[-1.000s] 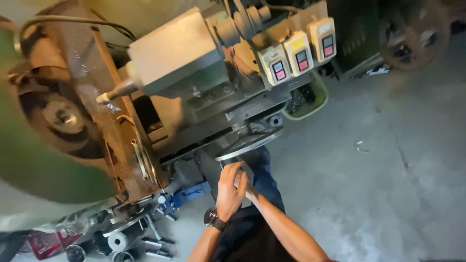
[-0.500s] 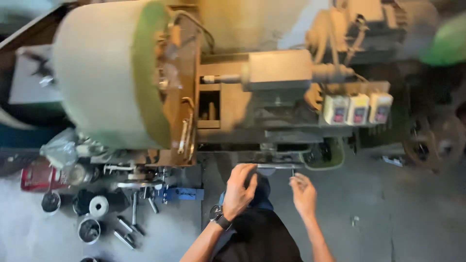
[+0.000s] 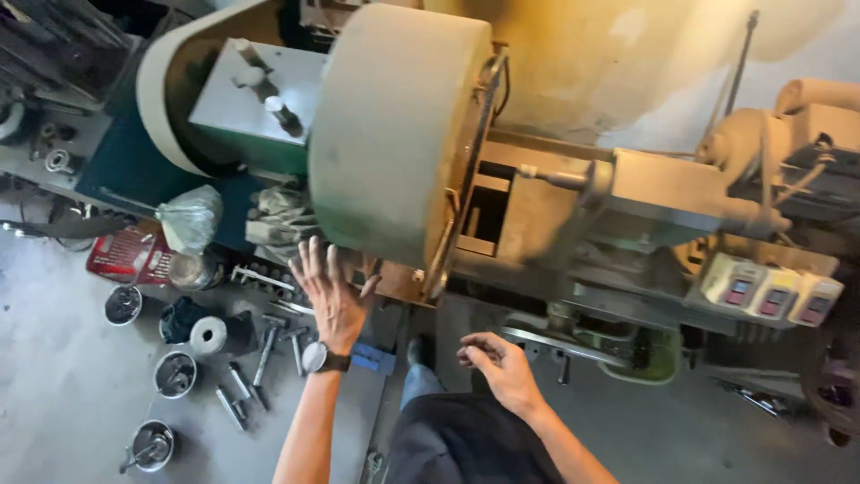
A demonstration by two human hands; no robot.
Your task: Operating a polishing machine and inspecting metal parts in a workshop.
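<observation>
the left hand (image 3: 333,291) is spread flat, fingers apart, its grip open and holding nothing, reaching up to the lower edge of the big pale green wheel (image 3: 394,134) on the machine; whether the fingertips touch it cannot be told. the right hand (image 3: 497,363) hangs loosely curled and empty, near the metal bar (image 3: 573,345) under the machine, not touching it. if that wheel turns, fingers or the wristwatch (image 3: 315,358) could be dragged in. tools and metal cups (image 3: 175,372) on the floor could trip a foot.

Left hand (image 3: 330,291) — spread — by big flywheel (image 3: 394,134)
</observation>
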